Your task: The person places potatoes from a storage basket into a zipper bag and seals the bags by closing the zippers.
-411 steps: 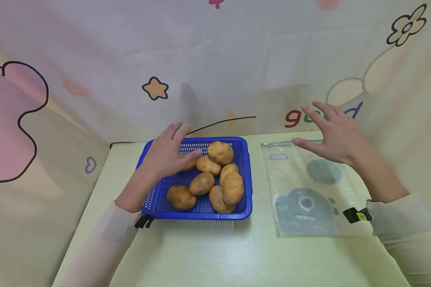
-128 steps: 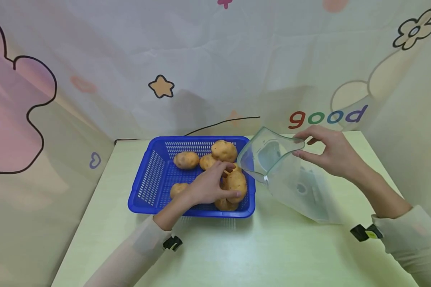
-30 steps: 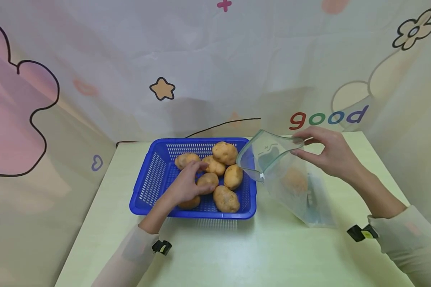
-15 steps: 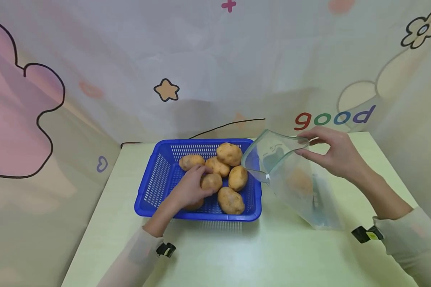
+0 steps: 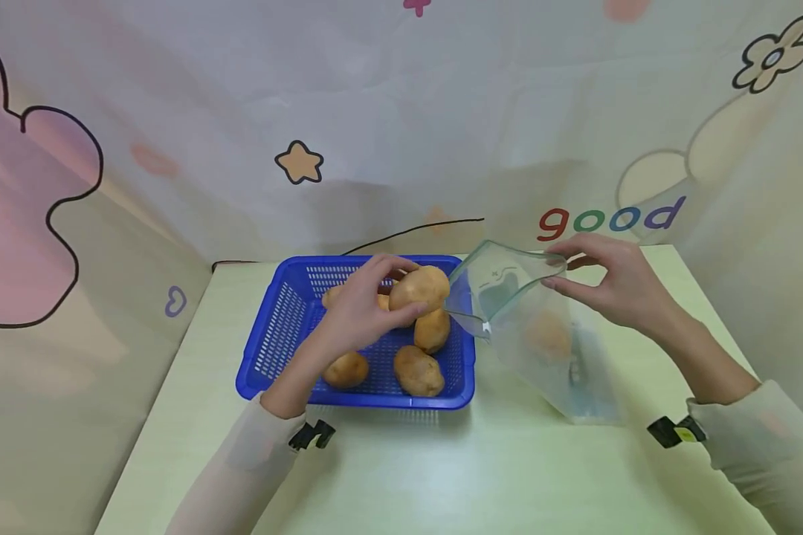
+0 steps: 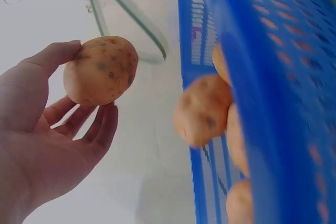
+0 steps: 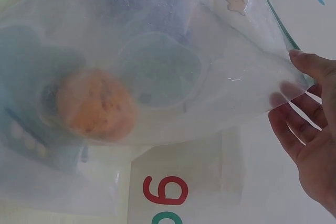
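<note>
My left hand (image 5: 364, 301) grips a potato (image 5: 420, 288) between thumb and fingers, above the right part of the blue basket (image 5: 254, 371). In the left wrist view the same potato (image 6: 101, 71) shows dark spots, with the thumb on one side and fingertips underneath. My right hand (image 5: 612, 281) pinches the top edge of a translucent zip bag (image 5: 529, 327), whose mouth gapes toward the basket. Through the film of the bag in the right wrist view, one potato (image 7: 97, 106) shows blurred. Several potatoes lie in the basket, among them one at the front (image 5: 418, 371).
The basket stands on a pale table (image 5: 401, 468), left of the bag. Behind the table hangs a printed cloth (image 5: 401, 134) with a star and the word "good". Cloth also closes off both sides.
Half a second ago my left hand held the potato low in the basket; now it has risen with it, up and right, close to the bag's mouth. My right hand stays at the bag's edge.
</note>
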`<action>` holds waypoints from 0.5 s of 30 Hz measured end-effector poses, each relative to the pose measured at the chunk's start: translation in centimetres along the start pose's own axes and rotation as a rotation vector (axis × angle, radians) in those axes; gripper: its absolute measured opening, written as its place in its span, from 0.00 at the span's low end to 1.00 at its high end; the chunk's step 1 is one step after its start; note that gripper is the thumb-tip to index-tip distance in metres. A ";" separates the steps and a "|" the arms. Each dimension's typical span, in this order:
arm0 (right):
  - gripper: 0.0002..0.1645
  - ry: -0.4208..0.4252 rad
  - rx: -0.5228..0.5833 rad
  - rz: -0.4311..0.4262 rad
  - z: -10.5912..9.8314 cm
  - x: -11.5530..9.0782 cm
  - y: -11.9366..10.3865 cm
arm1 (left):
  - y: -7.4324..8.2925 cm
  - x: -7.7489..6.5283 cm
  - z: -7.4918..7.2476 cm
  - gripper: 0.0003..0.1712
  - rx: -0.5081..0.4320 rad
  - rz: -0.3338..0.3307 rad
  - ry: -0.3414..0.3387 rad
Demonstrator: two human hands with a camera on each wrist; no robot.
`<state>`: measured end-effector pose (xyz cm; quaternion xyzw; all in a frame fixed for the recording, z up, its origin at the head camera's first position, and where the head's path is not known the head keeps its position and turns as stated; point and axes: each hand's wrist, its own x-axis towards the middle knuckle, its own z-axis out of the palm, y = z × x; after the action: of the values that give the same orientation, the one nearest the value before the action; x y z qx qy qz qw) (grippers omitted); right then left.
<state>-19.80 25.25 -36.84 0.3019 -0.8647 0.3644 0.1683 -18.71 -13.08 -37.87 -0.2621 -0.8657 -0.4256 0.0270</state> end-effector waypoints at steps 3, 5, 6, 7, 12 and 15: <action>0.26 -0.007 0.005 -0.014 0.3 0.3 0.0 | 0.6 1.1 0.7 0.30 -0.036 0.023 -0.001; 0.26 -0.005 0.002 -0.026 0.3 0.4 0.0 | 0.8 2.0 1.3 0.31 -0.057 0.044 -0.002; 0.26 -0.005 -0.001 -0.032 0.3 0.5 0.0 | 0.9 2.4 1.6 0.31 -0.063 0.052 -0.001; 0.26 -0.005 -0.002 -0.037 0.3 0.6 0.0 | 1.0 2.8 1.9 0.31 -0.064 0.059 0.002; 0.27 -0.007 -0.003 -0.043 0.2 0.8 0.0 | 1.6 4.3 3.3 0.31 -0.063 0.047 -0.021; 0.27 -0.009 0.001 -0.042 0.1 0.9 0.1 | 2.0 4.8 4.2 0.32 -0.063 0.028 -0.055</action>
<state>-20.57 24.86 -36.53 0.3220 -0.8587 0.3599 0.1718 -21.19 -6.81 -37.81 -0.2863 -0.8485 -0.4451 0.0009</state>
